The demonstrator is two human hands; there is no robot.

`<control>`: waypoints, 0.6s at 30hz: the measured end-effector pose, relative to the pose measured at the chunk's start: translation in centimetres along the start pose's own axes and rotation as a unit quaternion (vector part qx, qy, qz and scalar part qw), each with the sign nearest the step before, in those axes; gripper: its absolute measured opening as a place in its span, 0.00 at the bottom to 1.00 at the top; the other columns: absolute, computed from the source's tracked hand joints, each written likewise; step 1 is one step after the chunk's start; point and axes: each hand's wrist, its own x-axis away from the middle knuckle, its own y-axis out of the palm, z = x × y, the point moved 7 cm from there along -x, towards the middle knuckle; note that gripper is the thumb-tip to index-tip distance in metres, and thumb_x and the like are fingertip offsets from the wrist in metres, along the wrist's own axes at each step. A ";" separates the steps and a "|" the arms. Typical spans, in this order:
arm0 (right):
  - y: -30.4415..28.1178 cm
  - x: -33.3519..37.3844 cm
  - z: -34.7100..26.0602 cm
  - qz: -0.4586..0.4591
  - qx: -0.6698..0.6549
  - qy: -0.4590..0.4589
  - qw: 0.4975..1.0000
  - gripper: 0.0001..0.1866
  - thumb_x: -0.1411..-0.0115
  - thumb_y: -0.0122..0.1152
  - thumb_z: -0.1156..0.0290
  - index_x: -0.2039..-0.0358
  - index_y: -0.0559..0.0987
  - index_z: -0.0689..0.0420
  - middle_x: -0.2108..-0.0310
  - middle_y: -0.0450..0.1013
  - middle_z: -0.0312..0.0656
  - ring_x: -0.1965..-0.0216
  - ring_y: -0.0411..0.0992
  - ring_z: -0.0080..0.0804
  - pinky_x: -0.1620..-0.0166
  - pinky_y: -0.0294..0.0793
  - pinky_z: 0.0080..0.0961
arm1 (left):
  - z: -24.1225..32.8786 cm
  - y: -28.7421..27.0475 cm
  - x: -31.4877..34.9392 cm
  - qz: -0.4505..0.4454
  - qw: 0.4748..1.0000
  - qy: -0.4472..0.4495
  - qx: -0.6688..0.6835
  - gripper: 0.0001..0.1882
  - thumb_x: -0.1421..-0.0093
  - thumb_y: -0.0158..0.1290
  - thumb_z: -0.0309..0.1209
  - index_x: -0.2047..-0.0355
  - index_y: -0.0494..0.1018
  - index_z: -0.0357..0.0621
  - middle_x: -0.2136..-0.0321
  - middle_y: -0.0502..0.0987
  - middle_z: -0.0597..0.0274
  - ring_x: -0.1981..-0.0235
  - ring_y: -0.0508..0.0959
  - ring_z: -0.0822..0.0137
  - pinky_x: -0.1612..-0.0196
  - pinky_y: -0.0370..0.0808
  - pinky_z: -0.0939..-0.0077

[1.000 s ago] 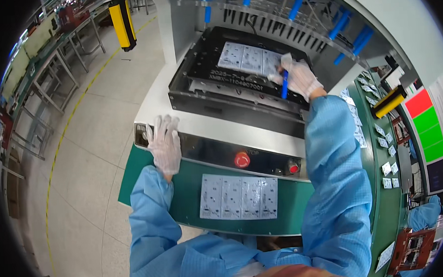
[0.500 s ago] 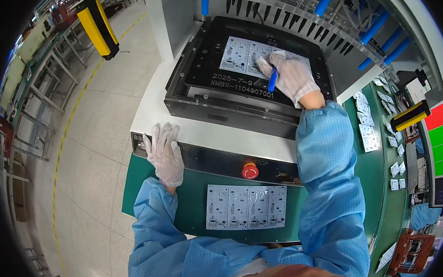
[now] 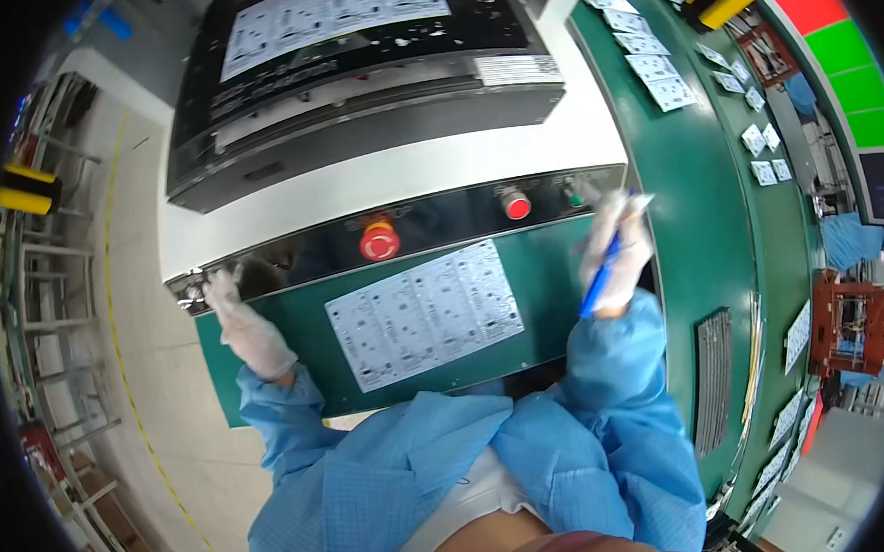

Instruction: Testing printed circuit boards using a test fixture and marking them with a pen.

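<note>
My left hand [image 3: 250, 331], in a white glove, reaches to the left end of the machine's black control panel [image 3: 306, 251]. Its fingers are stretched out beside a round metal button [image 3: 193, 295], and no object shows in them; whether they touch the button I cannot tell. At the panel's right end, my gloved right hand [image 3: 621, 252] is closed around a blue pen [image 3: 603, 276], close to a green button [image 3: 575, 197]. Between my hands a white circuit board panel [image 3: 424, 315] lies tilted on the green bench. Another white board panel [image 3: 334, 20] sits in the machine's black fixture [image 3: 371, 70].
A red emergency stop knob [image 3: 379, 241] and a red button [image 3: 516, 206] stick out of the panel. More white boards [image 3: 651, 68] lie along the green bench [image 3: 694, 213] at right. A screen [image 3: 846, 65] with red and green blocks stands beyond.
My right hand has come back from the board in the fixture to the panel's right end, still with the pen. My left hand has shifted to the panel's left end. The view has turned.
</note>
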 end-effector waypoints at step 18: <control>12.6 17.8 1.4 -0.313 0.338 -0.418 0.783 0.20 0.48 0.46 0.78 0.53 0.63 0.63 0.61 0.70 0.45 0.62 0.71 0.32 0.42 0.63 0.39 | 4.5 -2.0 -0.6 0.119 0.986 0.104 -0.052 0.30 0.30 0.24 0.44 0.45 0.66 0.32 0.42 0.63 0.41 0.42 0.64 0.46 0.40 0.63 0.57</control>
